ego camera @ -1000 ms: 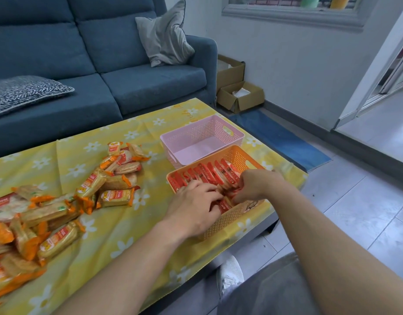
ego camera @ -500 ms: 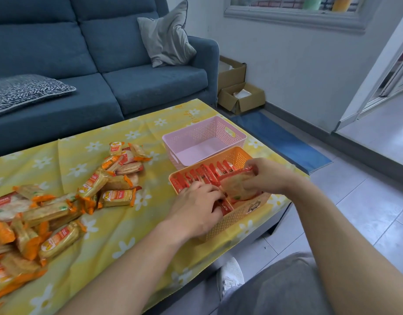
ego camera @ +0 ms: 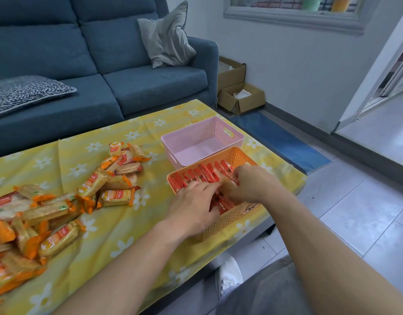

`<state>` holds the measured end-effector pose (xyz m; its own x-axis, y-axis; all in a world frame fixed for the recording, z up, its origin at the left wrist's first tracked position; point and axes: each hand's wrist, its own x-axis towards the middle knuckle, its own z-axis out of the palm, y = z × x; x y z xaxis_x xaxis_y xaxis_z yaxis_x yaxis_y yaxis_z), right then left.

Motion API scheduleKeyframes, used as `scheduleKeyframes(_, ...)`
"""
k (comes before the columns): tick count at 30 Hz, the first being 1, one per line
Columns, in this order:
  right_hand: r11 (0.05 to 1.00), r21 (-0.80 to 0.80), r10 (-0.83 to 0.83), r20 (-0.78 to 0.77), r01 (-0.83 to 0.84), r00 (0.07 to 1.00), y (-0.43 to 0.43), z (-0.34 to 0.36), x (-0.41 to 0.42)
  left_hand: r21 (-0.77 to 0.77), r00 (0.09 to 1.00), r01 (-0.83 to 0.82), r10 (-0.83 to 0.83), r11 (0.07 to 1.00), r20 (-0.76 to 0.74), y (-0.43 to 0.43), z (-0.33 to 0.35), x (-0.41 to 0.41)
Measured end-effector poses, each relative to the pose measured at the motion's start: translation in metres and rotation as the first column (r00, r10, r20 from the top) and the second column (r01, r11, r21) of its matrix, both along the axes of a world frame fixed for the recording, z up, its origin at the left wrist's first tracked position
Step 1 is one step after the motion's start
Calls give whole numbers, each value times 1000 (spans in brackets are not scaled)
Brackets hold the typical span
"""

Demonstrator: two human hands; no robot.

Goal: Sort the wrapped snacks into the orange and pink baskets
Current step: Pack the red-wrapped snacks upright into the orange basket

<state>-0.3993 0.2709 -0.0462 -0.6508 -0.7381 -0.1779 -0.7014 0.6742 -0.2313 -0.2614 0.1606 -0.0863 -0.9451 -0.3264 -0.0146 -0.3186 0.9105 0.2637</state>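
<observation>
Orange basket (ego camera: pixel 232 220): sits at the near corner of the bench (ego camera: pixel 128 235), in easy reach of both hands.
Red-wrapped snacks (ego camera: pixel 202 173): stand on edge in a tight row inside the orange basket, probably so that more of them fit.
Right hand (ego camera: pixel 252 185): its fingers are curled round a pale cracker pack (ego camera: pixel 226 184), held low over the row, seemingly to slot it in.
Left hand (ego camera: pixel 193 203): reaches into the same basket with its fingers lying on the red packs, likely steadying the row or parting a gap. The fingertips are hidden, so I cannot tell whether it grips anything.
Pink basket (ego camera: pixel 196 133): sits just behind the orange one, touching or nearly so, with nothing visible in it.
Orange-wrapped snacks (ego camera: pixel 59 208): lie loose in a heap on the left of the bench, well apart from both baskets and not yet sorted.
Progress: one kind is mostly binned and the other is not started.
</observation>
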Motion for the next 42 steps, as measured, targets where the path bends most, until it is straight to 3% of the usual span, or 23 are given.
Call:
scheduleKeyframes(4, 999, 31, 30, 253, -39, 967, 0, 8, 2, 6, 1000, 4, -4, 1000, 23, 0, 1, -1)
scheduleKeyframes(6, 997, 37, 55, 293, -69, 954, 2, 10, -1, -7, 998, 17, -17, 1000, 57, 2, 2, 0)
scheduleKeyframes(9, 999, 45, 19, 238, -31, 971, -2, 3, -1, 2, 998, 30, -30, 1000, 62, 3, 3, -1)
scheduleKeyframes(14, 984, 173, 23, 94, -40, 995, -17, -17, 14, 139, 993, -29, 45, 990, -110, -6, 6, 1)
scheduleKeyframes(20, 974, 227, -10, 92, -12, 996, -22, -18, 20, 182, 987, -45, 72, 982, -143, -10, 10, 6)
scheduleKeyframes(22, 969, 246, -18, -9, 19, 1000, -23, -6, 28, 172, 981, -43, 75, 984, -180, -12, 16, 9)
scheduleKeyframes(24, 991, 131, -21, -142, 40, 990, -29, 13, 44, 174, 968, -82, 120, 981, -222, -20, 26, 20)
scheduleKeyframes(27, 992, -119, 14, -203, -39, 979, -50, 29, 74, 187, 940, -204, 245, 961, -236, -44, 38, 44)
scheduleKeyframes(32, 937, -260, 269, 118, -231, 956, -129, 10, 122, 281, 811, -519, 569, 808, -138, -106, 38, 112)
scheduleKeyframes(35, 948, -227, 281, 271, -222, 921, -182, -10, 134, 314, 718, -640, 691, 702, -84, -146, 29, 154)
scheduleKeyframes(39, 963, -127, 252, 105, -238, 962, -229, -41, 112, 315, 662, -684, 741, 658, -111, -185, 15, 174)
scheduleKeyframes(42, 952, -46, 305, 24, -304, 952, -257, -60, 94, 392, 638, -620, 728, 679, -250, -201, 13, 155)
